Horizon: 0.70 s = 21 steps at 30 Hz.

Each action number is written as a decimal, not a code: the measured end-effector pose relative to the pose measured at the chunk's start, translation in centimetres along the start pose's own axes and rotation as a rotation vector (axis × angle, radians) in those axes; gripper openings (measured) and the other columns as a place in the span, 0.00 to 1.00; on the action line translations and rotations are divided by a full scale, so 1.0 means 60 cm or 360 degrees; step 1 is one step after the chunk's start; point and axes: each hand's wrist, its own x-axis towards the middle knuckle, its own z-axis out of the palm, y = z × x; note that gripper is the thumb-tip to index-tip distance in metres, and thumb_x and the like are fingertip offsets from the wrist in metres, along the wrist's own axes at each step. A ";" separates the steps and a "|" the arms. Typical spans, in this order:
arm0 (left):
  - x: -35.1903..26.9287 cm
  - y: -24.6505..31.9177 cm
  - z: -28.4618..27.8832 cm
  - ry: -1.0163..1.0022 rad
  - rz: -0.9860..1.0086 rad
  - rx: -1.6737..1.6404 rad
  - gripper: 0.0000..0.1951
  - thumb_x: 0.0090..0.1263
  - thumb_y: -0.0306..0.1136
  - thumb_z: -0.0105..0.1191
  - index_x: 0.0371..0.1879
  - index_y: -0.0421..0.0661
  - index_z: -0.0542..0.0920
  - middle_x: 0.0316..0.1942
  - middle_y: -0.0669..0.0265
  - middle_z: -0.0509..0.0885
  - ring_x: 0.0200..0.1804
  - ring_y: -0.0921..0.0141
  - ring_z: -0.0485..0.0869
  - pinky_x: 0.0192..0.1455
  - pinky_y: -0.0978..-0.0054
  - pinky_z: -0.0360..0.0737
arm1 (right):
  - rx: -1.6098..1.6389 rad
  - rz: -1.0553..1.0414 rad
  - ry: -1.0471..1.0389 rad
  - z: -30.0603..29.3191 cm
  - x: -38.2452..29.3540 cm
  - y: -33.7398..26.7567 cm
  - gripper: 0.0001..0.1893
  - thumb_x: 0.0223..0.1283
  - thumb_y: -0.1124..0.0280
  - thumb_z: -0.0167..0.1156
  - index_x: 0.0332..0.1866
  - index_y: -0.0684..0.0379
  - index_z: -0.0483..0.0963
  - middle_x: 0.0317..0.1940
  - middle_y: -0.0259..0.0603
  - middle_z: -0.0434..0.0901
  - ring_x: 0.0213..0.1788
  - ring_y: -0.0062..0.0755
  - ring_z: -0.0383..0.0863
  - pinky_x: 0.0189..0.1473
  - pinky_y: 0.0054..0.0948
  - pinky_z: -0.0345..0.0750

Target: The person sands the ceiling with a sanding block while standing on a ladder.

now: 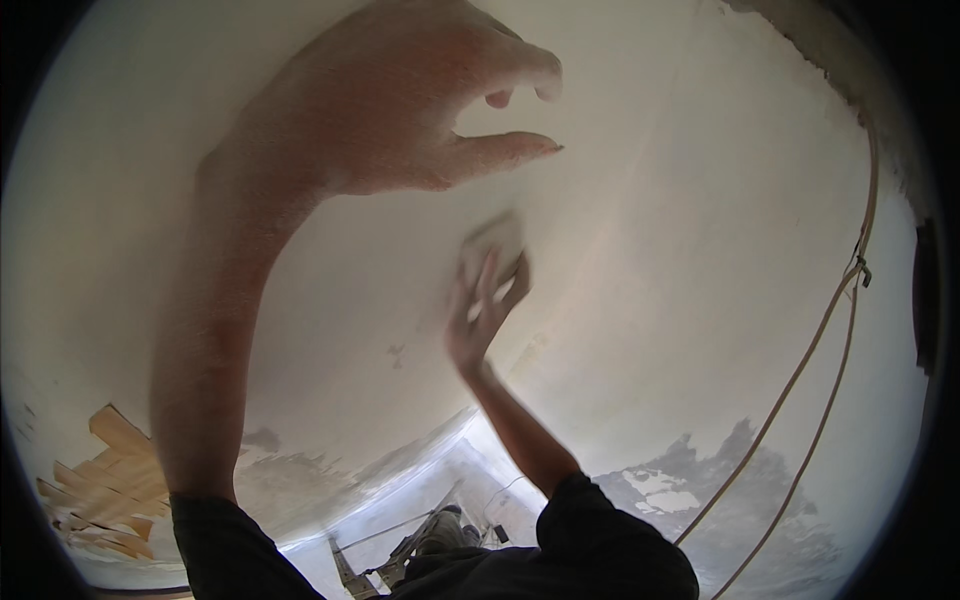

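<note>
My left hand (397, 101) looms large at the upper left, close to the camera. Its thumb and curled fingers stand apart, with nothing visible between them; some of its fingers are hidden. Near the middle, my right hand (480, 315), blurred, has its fingers spread over a pale, flat, block-like pad (493, 236). The pad lies at or very near the pale plastered surface (360, 300) behind both hands; whether it touches cannot be told. Dark sleeves end partway down both forearms.
Two brown cables (799, 367) hang at the right, tied together near a small hook. Crossed tan strips, seemingly wooden lath (112, 480), show at the lower left. Rough grey patches (750, 480) mark the lower right. Below, a foot rests by a ladder-like metal frame (405, 551).
</note>
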 end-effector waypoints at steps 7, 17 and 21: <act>-0.006 0.004 0.015 -0.0092 -0.0268 -0.0178 0.14 0.61 0.41 0.66 0.40 0.47 0.84 0.31 0.66 0.84 0.38 0.66 0.83 0.47 0.66 0.77 | -0.0085 0.0096 -0.0007 -0.023 0.073 0.011 0.29 0.63 0.71 0.63 0.70 0.57 0.68 0.67 0.59 0.51 0.66 0.54 0.54 0.64 0.50 0.62; 0.000 -0.005 -0.001 -0.0145 0.0062 0.0091 0.16 0.70 0.43 0.56 0.37 0.38 0.81 0.26 0.52 0.83 0.33 0.55 0.83 0.49 0.57 0.77 | -0.0245 0.0084 -0.0126 -0.050 0.018 0.019 0.29 0.65 0.72 0.61 0.72 0.52 0.66 0.60 0.49 0.55 0.62 0.41 0.56 0.57 0.34 0.73; 0.001 0.001 -0.045 -0.0318 0.0031 -0.0060 0.18 0.71 0.44 0.54 0.34 0.37 0.80 0.24 0.52 0.82 0.32 0.56 0.83 0.49 0.56 0.77 | -0.0236 0.0155 -0.0133 -0.053 0.076 0.032 0.29 0.67 0.71 0.60 0.73 0.53 0.64 0.61 0.49 0.54 0.61 0.38 0.60 0.57 0.34 0.75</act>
